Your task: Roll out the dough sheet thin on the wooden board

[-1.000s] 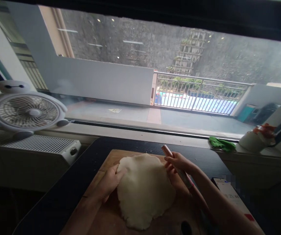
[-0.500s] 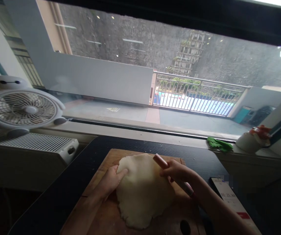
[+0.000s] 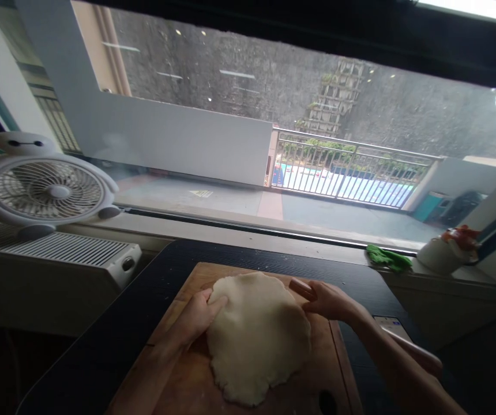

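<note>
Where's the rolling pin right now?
In the head view, the rolling pin is in the right hand, by the upper right edge of the dough.

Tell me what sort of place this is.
Probably an indoor workspace beside a large window: a sheet of dough lies on a wooden board, a white fan stands nearby, and a railing shows outside.

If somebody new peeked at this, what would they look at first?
Probably the big pale sheet of dough on the wooden board, with the left hand touching its left edge. Next, the right hand holding a rolling pin near the dough's upper right edge. Then the white fan with two black eyes, at the far left by the window.
</note>
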### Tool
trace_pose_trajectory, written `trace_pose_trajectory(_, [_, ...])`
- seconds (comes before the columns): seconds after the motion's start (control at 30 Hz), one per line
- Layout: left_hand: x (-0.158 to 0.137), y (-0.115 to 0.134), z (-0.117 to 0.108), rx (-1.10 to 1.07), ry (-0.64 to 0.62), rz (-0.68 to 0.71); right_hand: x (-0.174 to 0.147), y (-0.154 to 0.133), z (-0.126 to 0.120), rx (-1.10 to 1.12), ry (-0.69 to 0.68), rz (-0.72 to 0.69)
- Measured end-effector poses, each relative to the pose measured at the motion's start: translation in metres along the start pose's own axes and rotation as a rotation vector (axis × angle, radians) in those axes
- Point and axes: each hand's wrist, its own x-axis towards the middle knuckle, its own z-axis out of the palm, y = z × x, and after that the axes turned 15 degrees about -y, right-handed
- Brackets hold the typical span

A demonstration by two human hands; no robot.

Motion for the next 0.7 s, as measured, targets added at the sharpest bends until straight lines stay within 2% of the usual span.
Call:
trace_pose_trajectory(0.1, [0.003, 0.007, -0.008, 0.13, 0.013, 0.046, 0.005, -0.032, 0.011, -0.089, 0.065, -0.079])
trace_pose_trajectory(0.2, [0.003, 0.01, -0.013, 0.227, 0.021, 0.056, 0.018, -0.071, 0.043, -0.209, 0.133, -0.25])
trace_pose_trajectory(0.3, [0.0, 0.009, -0.014, 0.266, 0.042, 0.022, 0.043, -0.098, 0.066, -0.312, 0.295, -0.296])
trace_pose_trajectory(0.4, [0.001, 0.006, -0.011, 0.305, 0.105, -0.017, 0.075, -0.108, 0.061, -0.335, 0.443, -0.246])
trace_pose_trajectory(0.47, [0.003, 0.004, -0.01, 0.328, 0.136, -0.022, 0.089, -0.107, 0.056, -0.334, 0.463, -0.218])
trace_pose_trajectory(0.6, [0.004, 0.002, -0.012, 0.324, 0.124, -0.003, 0.083, -0.106, 0.075, -0.357, 0.452, -0.263])
trace_pose_trajectory(0.7, [0.002, 0.004, -0.015, 0.321, 0.103, 0.016, 0.078, -0.105, 0.087, -0.406, 0.535, -0.369])
